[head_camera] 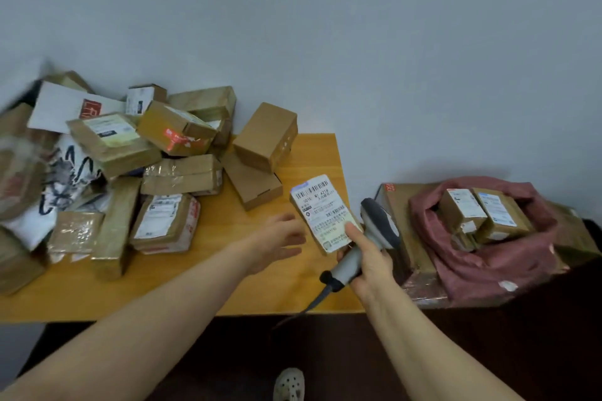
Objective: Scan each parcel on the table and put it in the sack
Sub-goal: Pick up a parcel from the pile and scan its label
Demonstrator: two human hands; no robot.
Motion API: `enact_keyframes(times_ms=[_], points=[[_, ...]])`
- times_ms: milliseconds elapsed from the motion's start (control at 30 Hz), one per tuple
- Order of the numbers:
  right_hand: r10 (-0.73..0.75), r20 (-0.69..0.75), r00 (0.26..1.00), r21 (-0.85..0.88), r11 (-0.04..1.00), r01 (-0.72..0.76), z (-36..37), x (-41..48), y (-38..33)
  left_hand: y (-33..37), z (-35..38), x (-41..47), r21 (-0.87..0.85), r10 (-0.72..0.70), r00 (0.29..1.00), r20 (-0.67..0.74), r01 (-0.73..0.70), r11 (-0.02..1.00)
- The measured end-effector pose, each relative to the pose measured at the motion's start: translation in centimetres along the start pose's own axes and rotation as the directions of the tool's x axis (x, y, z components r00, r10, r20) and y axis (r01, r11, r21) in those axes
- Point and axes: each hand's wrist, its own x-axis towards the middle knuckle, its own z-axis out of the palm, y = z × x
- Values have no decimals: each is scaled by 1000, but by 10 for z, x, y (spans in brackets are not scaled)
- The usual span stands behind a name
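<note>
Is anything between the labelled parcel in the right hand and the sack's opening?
Only the scanner, whose head sits between the labelled parcel and the sack. The same right hand holds both, so it should travel along. The sack's mouth is open, with two parcels inside.

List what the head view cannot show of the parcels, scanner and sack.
Head view only.
Held parcel: label's small print too small to read.
Scanner in right hand: its window faces away.
Sack: cloth hides anything under the two top boxes.
Pile, left end: blurred, cut by the edge.
</note>
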Motion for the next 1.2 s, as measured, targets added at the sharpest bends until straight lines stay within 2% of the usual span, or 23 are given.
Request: enact_keyframes(times_ms=[67,167,233,333,533,833,1200], points=[[9,40,999,13,1000,-10,5,-14,13,-12,4,-25,-18,23,997,72,-21,1000],[5,143,990,-43,999,1,13,-35,27,-25,-3,-49,-89,79,994,-73,-86,992],[-25,205,978,-179,982,62,15,-48,35,-28,-19,-62,-107,87,987,-137,-102,989],[-62,283,957,-390,904,174,17,-69,42,-28,-50,-75,-64,104,969,-225,-122,990],[7,493,870,-562,766,312,45,-110,53,-28,-112,-93,64,144,926,-348,-130,989],[78,480,874,-647,704,292,94,-140,93,-29,-182,-107,185,209,899,-386,-147,972],[55,475,878,-632,716,297,123,-146,115,-31,-219,-93,130,193,903,-383,-155,979]])
